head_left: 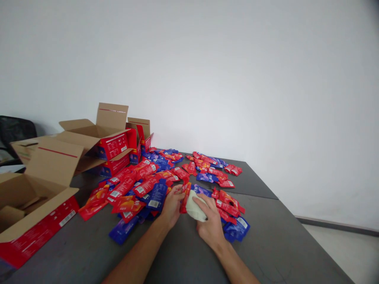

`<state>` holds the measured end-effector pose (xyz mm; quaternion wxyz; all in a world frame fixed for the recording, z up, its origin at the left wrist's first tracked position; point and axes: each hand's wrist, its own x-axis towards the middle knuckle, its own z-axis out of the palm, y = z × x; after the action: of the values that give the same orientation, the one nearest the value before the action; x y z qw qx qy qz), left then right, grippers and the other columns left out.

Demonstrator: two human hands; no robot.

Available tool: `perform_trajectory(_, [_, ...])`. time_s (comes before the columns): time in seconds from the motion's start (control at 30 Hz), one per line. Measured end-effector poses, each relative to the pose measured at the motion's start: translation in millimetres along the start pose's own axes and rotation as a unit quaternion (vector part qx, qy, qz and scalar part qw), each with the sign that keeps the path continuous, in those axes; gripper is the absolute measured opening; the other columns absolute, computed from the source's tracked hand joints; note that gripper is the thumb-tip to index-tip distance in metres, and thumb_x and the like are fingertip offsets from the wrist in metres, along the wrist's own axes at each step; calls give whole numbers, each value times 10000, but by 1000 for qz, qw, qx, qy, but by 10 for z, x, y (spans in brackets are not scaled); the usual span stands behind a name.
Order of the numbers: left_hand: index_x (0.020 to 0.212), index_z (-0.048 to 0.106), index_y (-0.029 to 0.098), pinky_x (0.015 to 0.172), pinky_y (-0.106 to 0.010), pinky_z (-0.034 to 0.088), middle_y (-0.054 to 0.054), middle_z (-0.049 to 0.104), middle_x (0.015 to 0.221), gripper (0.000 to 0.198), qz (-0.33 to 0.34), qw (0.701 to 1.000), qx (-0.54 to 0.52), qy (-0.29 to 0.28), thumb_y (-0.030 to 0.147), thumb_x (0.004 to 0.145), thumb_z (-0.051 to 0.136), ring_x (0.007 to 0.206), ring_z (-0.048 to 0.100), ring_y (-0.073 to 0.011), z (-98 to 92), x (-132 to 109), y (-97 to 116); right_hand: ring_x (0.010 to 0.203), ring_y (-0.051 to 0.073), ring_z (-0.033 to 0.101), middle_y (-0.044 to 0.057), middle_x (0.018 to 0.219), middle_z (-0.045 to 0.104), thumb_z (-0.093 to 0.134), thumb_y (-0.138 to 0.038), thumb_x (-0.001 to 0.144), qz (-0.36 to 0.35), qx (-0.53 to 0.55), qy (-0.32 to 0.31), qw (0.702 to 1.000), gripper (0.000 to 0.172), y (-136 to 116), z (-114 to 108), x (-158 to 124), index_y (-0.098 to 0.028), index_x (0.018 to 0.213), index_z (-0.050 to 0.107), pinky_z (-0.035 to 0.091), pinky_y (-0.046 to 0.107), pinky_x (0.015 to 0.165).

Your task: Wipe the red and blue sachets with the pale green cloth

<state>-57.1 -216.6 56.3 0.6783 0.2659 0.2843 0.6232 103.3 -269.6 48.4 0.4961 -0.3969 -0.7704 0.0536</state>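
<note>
Fingers (204, 202) of the right hand (211, 225) are curled down over a pale bundle (194, 211), gripping it from above and pressing it toward the grey table (281, 244), and right alongside, the left hand (171, 207) comes in from the other side, its fingertips (178, 191) closed on a red packet (185, 198) that stands on edge against the bundle. Both hands are tight together, nearly touching, at the near edge of the big pile of red and blue packets (142, 183), which spreads loosely across the middle of the table. What the pale bundle is made of I cannot tell; it is too blurred. Just to the right of the right hand lie a few blue packets (237, 230) under some red ones, and off to the left a single blue packet (122, 230) sits at the front of the heap. Farther back, a second cluster of packets (211, 167) lies near the table's far edge. On the left, an open cardboard box (32, 209) with a red printed side stands close by, more open boxes (102, 136) stand behind it, and a dark chair (14, 132) shows at the far left against the white wall (237, 79).
</note>
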Motion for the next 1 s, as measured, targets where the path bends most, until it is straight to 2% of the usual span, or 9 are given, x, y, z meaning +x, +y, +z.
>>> perform_trajectory(0.17, [1078,661,174,723,-278,528,-54,747,919,411,-15,1000,-18,-9,218,692,796,773,706,-181,26,-2,-53,1223,271,513,76,1383,552,523,-16,757,-18,4,-23,1000,672,-51,40,-19,-304,1360,586,455,462,1000])
perform_trajectory(0.3, [1040,699,110,767,-358,561,-122,757,923,392,-132,988,-60,-55,457,874,624,858,719,-261,64,-45,-53,1200,279,503,43,1385,559,540,1,696,-52,-34,-70,996,734,-73,65,-27,-337,1345,599,454,465,981])
perform_trajectory(0.4, [1044,703,84,825,-368,562,-141,759,965,388,-165,981,-55,-81,426,926,563,919,719,-266,86,-85,-111,1177,285,501,42,1404,548,519,21,666,-38,-84,-51,994,776,-43,22,-1,-333,1352,597,452,470,961])
perform_trajectory(0.53, [1138,683,101,906,-359,543,-131,748,1082,342,-147,983,-57,-98,355,929,588,1002,706,-249,143,-131,-253,1135,285,514,69,1387,563,497,14,712,-4,-140,43,989,699,49,-86,54,-297,1324,628,442,480,955])
perform_trajectory(0.6, [1140,683,108,906,-351,543,-127,745,1097,341,-140,983,-59,-99,356,917,609,1005,705,-244,159,-138,-286,1125,285,515,75,1375,572,505,7,711,-3,-149,51,987,683,61,-115,68,-288,1312,637,441,478,953])
perform_trajectory(0.73, [980,714,95,820,-333,561,-126,761,947,332,-131,990,-31,-37,403,879,641,901,720,-244,117,-105,-206,1123,290,507,55,1385,564,529,8,598,-22,-121,-40,992,791,-62,-90,58,-297,1322,624,449,454,924])
perform_trajectory(0.83, [904,723,100,759,-337,566,-119,753,852,375,-114,993,-3,-26,459,834,643,842,718,-254,67,-72,-78,1096,281,511,32,1373,573,530,1,544,-33,-91,-115,989,838,-205,-51,43,-315,1315,625,460,430,902])
perform_trajectory(0.9, [971,732,119,773,-348,565,-101,753,855,358,-69,996,28,-39,420,805,632,868,712,-262,44,-57,13,1090,278,515,28,1360,582,530,1,543,-34,-83,-136,987,828,-258,-40,39,-317,1300,633,464,421,895])
perform_trajectory(1.0, [1081,735,175,874,-366,546,-65,759,924,373,63,987,145,-11,285,751,600,1002,682,-276,3,-37,182,1099,281,524,39,1347,587,532,6,551,-14,-93,-117,989,794,-207,-47,38,-299,1275,650,467,421,892])
